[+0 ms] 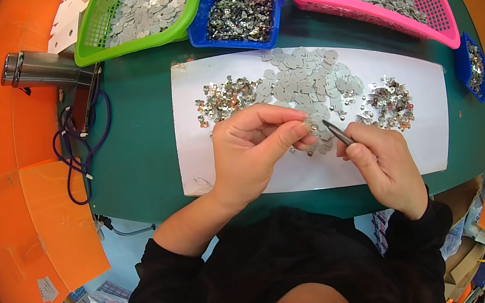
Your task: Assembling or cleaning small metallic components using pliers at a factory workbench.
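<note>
My left hand (250, 150) pinches a small grey piece (313, 127) between thumb and fingertips, above the white sheet (207, 162). Its exact shape is partly hidden by the fingers. Closed round a pair of dark pointed tweezers (336, 131), my right hand (386, 165) holds the tip close to that piece; whether they touch I cannot tell. Beneath and beyond both hands spreads a heap of flat grey plates (306, 77). Small shiny metal parts (227, 96) lie heaped left of the plates, and another heap of metal parts (394, 104) lies to the right.
Along the back stand a green basket (152, 41) of grey plates, a blue bin (233, 42) of small metal parts and a pink basket (359, 13). A small blue bin (463, 68) sits far right. At left are a steel flask (45, 67) and a purple cord (104, 130).
</note>
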### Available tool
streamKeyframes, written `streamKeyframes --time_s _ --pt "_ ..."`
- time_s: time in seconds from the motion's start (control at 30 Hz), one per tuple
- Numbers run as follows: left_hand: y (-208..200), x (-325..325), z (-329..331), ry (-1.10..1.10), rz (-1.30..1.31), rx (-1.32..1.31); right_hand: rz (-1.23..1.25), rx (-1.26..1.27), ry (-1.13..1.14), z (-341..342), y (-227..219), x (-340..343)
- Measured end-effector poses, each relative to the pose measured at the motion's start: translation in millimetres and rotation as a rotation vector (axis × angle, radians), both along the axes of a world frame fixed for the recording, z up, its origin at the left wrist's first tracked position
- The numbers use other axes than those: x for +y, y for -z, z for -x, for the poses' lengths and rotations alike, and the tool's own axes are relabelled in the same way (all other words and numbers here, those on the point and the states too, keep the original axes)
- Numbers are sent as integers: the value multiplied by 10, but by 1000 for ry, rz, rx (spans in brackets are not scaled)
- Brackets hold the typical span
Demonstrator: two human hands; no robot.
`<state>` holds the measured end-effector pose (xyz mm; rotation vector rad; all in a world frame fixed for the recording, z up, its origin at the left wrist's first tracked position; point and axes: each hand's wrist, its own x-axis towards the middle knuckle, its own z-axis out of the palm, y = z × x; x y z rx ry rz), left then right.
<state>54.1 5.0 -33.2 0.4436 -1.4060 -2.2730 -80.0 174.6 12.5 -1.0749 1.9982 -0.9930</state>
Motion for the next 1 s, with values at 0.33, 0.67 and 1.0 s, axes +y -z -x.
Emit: streamKeyframes --time_s 0.33,0.67,1.0 --pt "32 -6 43 -8 243 27 -18 275 -50 77 -48 2" --pt "28 54 20 -32 234 30 -60 228 -129 125 -127 -3" --pt "61 25 10 18 226 66 -75 -32 -148 160 -79 -38"
